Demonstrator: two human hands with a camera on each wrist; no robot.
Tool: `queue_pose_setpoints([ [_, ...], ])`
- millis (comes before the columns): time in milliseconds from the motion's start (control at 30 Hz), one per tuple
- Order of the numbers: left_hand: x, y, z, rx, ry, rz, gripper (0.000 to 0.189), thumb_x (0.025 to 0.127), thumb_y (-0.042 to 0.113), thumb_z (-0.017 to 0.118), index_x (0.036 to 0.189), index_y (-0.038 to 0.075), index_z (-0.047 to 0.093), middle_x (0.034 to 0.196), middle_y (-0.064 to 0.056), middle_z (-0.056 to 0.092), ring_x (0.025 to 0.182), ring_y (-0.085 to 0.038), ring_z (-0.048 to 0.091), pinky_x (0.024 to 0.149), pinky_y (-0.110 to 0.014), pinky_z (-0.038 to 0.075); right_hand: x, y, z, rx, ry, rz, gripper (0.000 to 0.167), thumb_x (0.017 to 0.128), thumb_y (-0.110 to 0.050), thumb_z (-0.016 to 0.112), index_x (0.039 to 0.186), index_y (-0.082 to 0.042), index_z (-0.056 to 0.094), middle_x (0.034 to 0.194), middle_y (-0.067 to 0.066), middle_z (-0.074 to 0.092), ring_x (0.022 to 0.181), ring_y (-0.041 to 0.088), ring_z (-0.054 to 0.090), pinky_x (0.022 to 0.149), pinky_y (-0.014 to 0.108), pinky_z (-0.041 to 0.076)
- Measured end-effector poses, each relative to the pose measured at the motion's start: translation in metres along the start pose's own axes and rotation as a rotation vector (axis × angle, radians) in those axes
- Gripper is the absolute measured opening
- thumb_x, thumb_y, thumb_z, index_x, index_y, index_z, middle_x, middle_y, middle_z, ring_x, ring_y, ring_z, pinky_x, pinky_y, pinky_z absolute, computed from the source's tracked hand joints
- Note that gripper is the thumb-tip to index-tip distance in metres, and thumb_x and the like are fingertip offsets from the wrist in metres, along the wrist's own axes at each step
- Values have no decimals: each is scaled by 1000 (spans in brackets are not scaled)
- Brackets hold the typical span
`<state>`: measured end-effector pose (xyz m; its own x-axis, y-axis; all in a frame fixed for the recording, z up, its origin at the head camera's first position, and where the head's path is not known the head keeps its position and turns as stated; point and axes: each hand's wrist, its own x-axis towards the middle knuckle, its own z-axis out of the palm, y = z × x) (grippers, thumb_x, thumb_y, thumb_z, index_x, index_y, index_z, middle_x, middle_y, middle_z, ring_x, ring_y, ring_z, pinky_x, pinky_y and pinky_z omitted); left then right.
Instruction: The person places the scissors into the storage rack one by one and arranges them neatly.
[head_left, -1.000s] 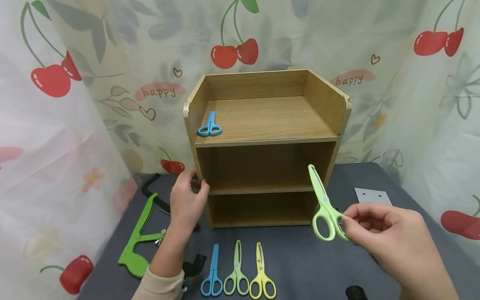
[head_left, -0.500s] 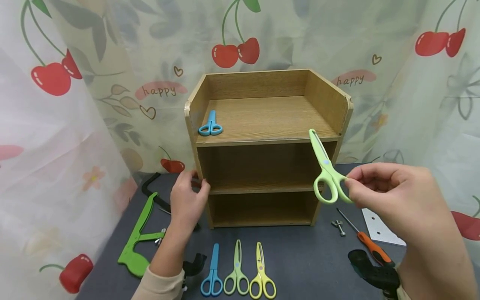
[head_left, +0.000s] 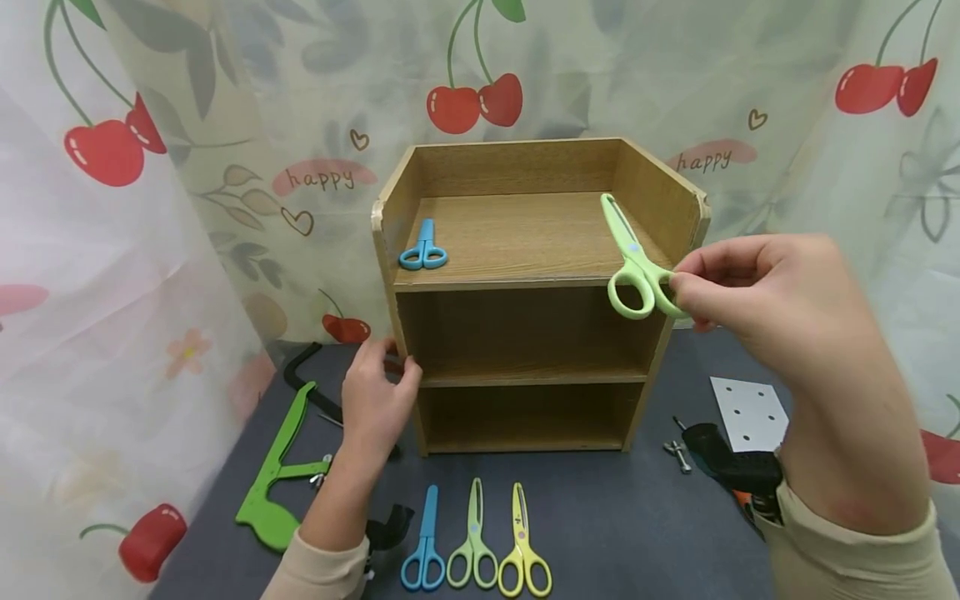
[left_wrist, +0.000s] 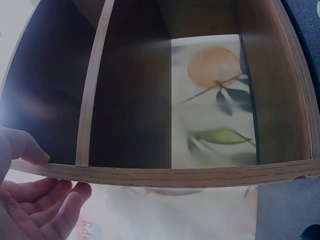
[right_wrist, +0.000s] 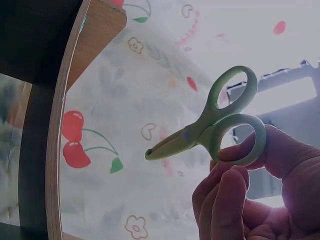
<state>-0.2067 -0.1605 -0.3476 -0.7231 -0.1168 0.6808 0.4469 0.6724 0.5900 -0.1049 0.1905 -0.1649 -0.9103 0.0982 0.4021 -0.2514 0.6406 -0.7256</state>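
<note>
You are holding the pale green scissors point(head_left: 634, 257) in the air, near the right side of the wooden shelf unit point(head_left: 517, 229).
They are looking light and stiff, probably smooth plastic and not fragile, so a handle ring point(right_wrist: 260, 141) is offering the safest hold. Your right hand point(head_left: 780, 292) is pinching one ring, barely open; your left hand point(head_left: 378, 390) is gripping the unit's left side panel point(left_wrist: 195, 176), thumb inside, fingers outside.
</note>
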Motion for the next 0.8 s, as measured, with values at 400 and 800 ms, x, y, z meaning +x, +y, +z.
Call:
queue_pose_setpoints([
  [400,0,-2,2,-2,-11,7,20,90,7,69,107,-4,68,99,-16,64,83,-30,68,65,-45,58,44,-22,21,80,-78,7,22,89,-21,71,101,-4,78,74,-2,70,67,19,66,63,29,49],
  [800,0,0,-1,5,-2,7,20,90,7,69,107,-4,68,99,-16,64,83,-30,69,65,-45,58,88,-44,60,105,-144,12,20,84,-15,65,94,-4,79,76,2,69,67,21,69,61,30,49],
])
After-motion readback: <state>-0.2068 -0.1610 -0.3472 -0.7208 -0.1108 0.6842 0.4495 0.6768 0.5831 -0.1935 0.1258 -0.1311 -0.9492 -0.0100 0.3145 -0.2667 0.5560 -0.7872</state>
